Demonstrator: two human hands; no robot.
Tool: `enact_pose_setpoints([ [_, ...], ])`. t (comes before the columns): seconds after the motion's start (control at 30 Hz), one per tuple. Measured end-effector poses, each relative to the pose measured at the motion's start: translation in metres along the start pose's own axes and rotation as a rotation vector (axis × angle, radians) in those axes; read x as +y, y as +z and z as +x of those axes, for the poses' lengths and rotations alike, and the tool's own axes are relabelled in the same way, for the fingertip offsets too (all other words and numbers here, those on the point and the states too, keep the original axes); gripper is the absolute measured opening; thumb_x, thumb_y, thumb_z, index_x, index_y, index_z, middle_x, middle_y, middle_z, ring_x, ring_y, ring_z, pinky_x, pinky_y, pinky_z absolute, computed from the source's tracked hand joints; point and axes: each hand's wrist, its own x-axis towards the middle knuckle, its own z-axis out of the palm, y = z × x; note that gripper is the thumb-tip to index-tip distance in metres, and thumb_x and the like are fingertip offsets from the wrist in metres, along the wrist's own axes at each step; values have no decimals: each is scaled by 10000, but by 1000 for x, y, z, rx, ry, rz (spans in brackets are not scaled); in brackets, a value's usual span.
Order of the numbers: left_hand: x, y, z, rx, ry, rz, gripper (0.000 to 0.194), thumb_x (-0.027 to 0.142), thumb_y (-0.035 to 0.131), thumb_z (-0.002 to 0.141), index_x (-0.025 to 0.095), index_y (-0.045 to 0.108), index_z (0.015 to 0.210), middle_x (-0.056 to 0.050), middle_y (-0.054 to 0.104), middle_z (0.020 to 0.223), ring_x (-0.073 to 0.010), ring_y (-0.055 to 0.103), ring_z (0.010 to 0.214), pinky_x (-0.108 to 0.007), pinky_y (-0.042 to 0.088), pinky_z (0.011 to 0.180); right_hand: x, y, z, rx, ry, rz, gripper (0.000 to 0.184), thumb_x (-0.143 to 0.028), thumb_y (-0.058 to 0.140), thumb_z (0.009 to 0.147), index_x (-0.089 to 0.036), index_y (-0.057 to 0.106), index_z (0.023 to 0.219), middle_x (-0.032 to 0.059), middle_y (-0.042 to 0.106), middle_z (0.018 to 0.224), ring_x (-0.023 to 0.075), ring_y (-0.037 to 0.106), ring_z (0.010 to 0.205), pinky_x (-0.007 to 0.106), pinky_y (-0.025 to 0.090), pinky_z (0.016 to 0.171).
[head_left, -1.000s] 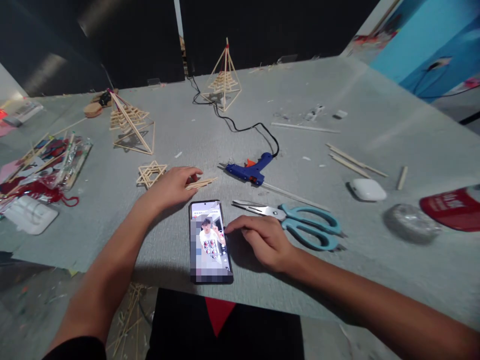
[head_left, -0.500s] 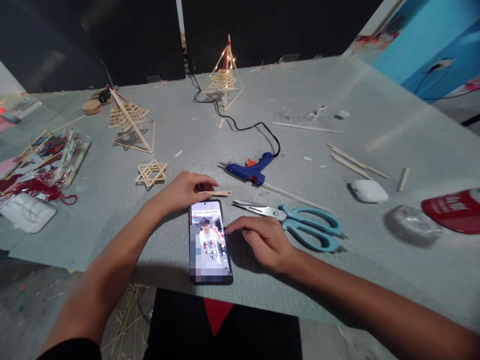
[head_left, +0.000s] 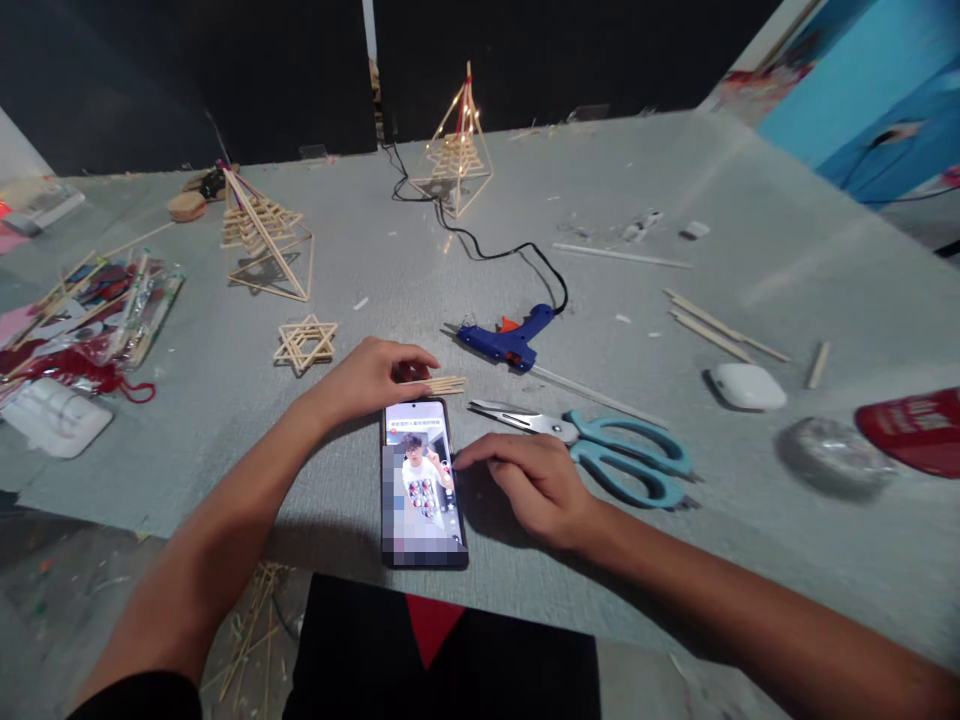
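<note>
A phone (head_left: 424, 480) lies face up on the table, its lit screen showing a person in a white shirt. Just beyond its top edge, my left hand (head_left: 375, 375) curls round a few thin wooden sticks (head_left: 448, 385), whose ends poke out to the right. My right hand (head_left: 536, 485) rests by the phone's right edge with the index finger stretched towards the screen and the other fingers bent; it holds nothing. Scissors (head_left: 630, 460) with light blue handles lie beside it. Farther back is a blue glue gun (head_left: 502, 343) with a clear glue stick in its rear.
A star of sticks (head_left: 306, 345) and a stick pyramid (head_left: 268, 235) stand at left. A lit pyramid (head_left: 457, 160) is at the back, near a black cord (head_left: 487, 255). Bagged craft pieces (head_left: 112, 310) lie far left; a white case (head_left: 746, 386) and red can (head_left: 915, 432) are right.
The sticks at my left hand show more ends, spread slightly wider. My right hand stays almost still beside the phone. The whole view has shifted a little.
</note>
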Motion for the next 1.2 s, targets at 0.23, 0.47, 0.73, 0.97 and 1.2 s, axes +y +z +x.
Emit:
enact_pose_setpoints([
  [0.23,-4,1,1,7,-6,-8,302,280,752,842,199,773,1132,-41,796,910,-115,660,737,-262,510,725,1,0,-1,1,4,4,334,-123,406,914,-196,727,966,-1,740,759,111,653,586,238,493,544],
  [0.47,0,1,1,14,27,22,190,259,749,845,215,811,1018,-43,797,901,-126,670,766,-269,499,734,0,0,0,3,-3,-2,329,-118,413,906,-196,728,963,-2,740,757,109,652,585,240,495,545],
  [0.73,-1,1,1,40,18,34,216,261,772,823,235,813,1033,-36,795,898,-123,648,728,-279,502,737,-1,-1,0,-9,7,-8,339,-117,411,897,-207,732,962,-2,742,762,114,657,594,246,509,555],
  [0.97,-1,2,1,32,54,113,172,279,755,849,250,819,1006,-34,776,856,-142,651,774,-291,475,734,-1,0,0,-4,1,-7,334,-121,408,898,-198,728,949,-8,731,741,103,642,579,232,502,552],
  [1.2,0,4,1,27,101,145,159,248,717,869,245,811,996,-36,772,875,-147,671,809,-285,480,753,-2,0,1,-12,21,-10,326,-140,412,899,-201,730,928,-6,721,713,113,641,569,245,502,553],
])
